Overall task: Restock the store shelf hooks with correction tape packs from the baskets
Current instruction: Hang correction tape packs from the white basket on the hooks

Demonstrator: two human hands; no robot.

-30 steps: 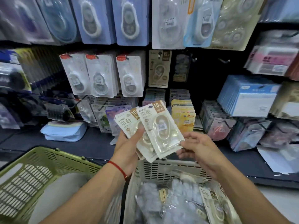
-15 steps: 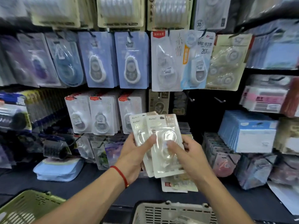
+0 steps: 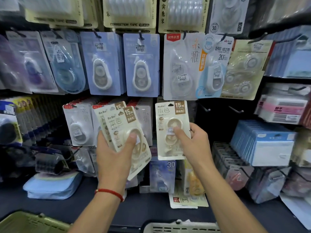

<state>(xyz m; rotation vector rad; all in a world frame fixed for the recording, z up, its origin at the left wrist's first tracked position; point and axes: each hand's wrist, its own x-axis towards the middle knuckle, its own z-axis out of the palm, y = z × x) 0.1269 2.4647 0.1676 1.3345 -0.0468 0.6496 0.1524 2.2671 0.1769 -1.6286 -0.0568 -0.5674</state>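
Half a sec ago both hands held 1 fanned bundle; now the right hand has separated 1 cream pack and lifts it, thumb pinching the blister, towards the shelf, approx. where a same-type pack hangs. It looks ready to go on a hook, but I cannot tell if it has caught yet. The left hand grips the 2 remaining packs, thumb on front. Packs: stiff glossy card with clear rounded plastic bubble. The beige basket is below, the green basket at left.

Dim, bluish light; glare on plastic; edges bowed and perhaps motion-blurred.
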